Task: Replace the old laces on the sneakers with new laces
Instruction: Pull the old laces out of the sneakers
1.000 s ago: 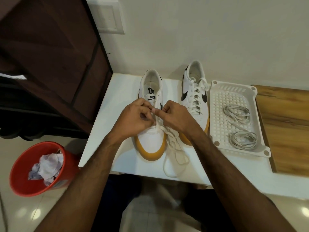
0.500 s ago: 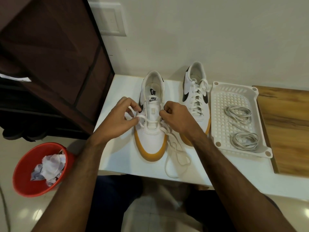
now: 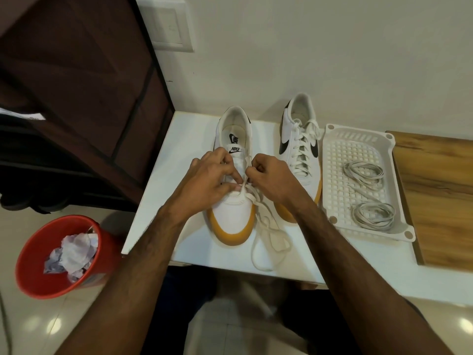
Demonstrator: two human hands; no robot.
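Two white sneakers with gum-coloured soles are set on the white bench (image 3: 189,139), toes toward its front edge. The near sneaker (image 3: 234,201) stands toward the left edge, its tongue exposed and most of its eyelets unlaced. The second sneaker (image 3: 299,149), fully laced, is placed just to its right, closer to the back edge and the wall.

Both hands are held over the middle of the near sneaker. The left hand (image 3: 210,180) is curled, and its grip is seen pinching a strand of the white lace (image 3: 268,234) between thumb and forefinger at the lower eyelets. The right hand (image 3: 271,175) is also curled, its grip pressed onto another strand of the same lace at the right eyelet row. The loose remainder of that lace is trailed from the shoe down to the front edge of the bench, where it is looped between the two forearms.

A white perforated tray (image 3: 330,190) is placed just right of the second sneaker, and two coiled grey laces (image 3: 371,193) are contained in it. A wooden board (image 3: 435,190) is laid against the tray's right side. A red bin (image 3: 33,275) with crumpled paper is seen on the floor beyond the bench's left edge.
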